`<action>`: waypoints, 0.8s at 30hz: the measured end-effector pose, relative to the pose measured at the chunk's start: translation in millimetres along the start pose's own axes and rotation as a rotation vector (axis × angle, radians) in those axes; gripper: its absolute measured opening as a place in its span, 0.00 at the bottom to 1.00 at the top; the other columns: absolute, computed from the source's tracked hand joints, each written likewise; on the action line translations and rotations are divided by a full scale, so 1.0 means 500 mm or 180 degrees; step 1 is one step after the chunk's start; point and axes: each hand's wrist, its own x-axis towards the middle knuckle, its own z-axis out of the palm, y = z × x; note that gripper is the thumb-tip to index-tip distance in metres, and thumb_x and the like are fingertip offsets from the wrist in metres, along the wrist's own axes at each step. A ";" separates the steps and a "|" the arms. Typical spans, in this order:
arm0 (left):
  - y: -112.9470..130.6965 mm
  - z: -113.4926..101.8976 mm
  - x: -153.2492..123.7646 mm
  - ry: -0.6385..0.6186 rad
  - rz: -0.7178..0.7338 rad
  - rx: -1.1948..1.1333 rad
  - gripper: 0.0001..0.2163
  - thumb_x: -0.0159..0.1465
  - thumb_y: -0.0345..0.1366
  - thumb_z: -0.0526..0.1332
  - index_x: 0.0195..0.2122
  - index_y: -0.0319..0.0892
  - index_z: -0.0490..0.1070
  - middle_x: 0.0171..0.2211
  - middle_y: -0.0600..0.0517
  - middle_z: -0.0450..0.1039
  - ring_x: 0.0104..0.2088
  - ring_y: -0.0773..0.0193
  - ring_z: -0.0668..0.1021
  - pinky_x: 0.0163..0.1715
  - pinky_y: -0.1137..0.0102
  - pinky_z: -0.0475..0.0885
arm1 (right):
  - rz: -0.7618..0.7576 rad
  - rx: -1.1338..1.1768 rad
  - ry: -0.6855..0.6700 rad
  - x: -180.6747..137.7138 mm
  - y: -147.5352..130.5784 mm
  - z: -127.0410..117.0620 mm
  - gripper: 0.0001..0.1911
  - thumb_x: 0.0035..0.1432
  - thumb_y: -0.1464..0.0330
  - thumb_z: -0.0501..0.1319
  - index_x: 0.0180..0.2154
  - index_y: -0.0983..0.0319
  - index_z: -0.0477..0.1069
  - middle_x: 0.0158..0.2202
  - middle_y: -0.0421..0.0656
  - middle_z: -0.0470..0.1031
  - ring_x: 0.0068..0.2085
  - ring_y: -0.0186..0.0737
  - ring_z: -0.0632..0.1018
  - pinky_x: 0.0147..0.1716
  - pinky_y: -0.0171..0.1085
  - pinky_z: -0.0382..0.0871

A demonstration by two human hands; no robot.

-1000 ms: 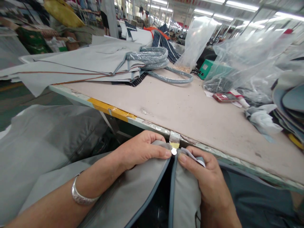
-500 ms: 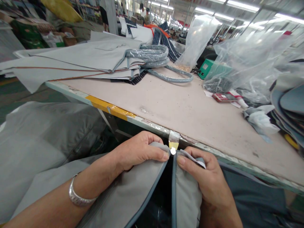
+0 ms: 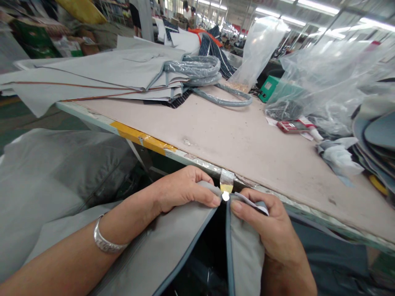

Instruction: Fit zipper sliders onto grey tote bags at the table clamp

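Observation:
My left hand (image 3: 188, 191), a silver bracelet on its wrist, pinches a blue-grey trimmed edge of grey fabric (image 3: 173, 242) between thumb and fingers. On the other side, my right hand (image 3: 265, 218) grips a second trimmed edge of grey fabric (image 3: 247, 250), with a white and dark flap showing between its fingers. The two edges meet at a small shiny metal piece (image 3: 226, 196), fixed to the table edge by a taped tab (image 3: 226, 179). Below that point they spread apart in a V over a dark gap. Whether the edges have entered the metal piece is too small to tell.
A worktable (image 3: 216, 131) spans the middle. On it are stacked grey panels (image 3: 108, 70), coiled plastic-wrapped piping (image 3: 197, 68), a green box (image 3: 271, 88), clear plastic bags (image 3: 327, 78) and a red packet (image 3: 291, 126). More grey fabric (image 3: 55, 168) lies at left.
The view has shifted slightly. My left forearm sits a little higher and further right. Both hands keep their hold on the fabric edges beside the metal piece.

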 end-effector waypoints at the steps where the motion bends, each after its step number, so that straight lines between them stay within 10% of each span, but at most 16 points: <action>1: 0.002 -0.001 0.000 -0.0022 -0.0030 -0.0018 0.11 0.44 0.36 0.70 0.23 0.38 0.70 0.17 0.57 0.65 0.16 0.74 0.64 0.15 0.80 0.58 | 0.0001 -0.0003 -0.0024 0.001 0.000 -0.001 0.21 0.53 0.56 0.68 0.21 0.63 0.65 0.19 0.34 0.54 0.22 0.28 0.54 0.21 0.32 0.45; 24: 0.006 0.000 0.012 -0.0003 -0.0025 -0.0061 0.11 0.44 0.35 0.70 0.23 0.37 0.70 0.17 0.56 0.66 0.17 0.75 0.64 0.16 0.80 0.57 | -0.0060 -0.0058 0.0065 0.001 -0.003 0.003 0.20 0.54 0.57 0.68 0.22 0.64 0.66 0.19 0.35 0.55 0.22 0.28 0.56 0.21 0.32 0.47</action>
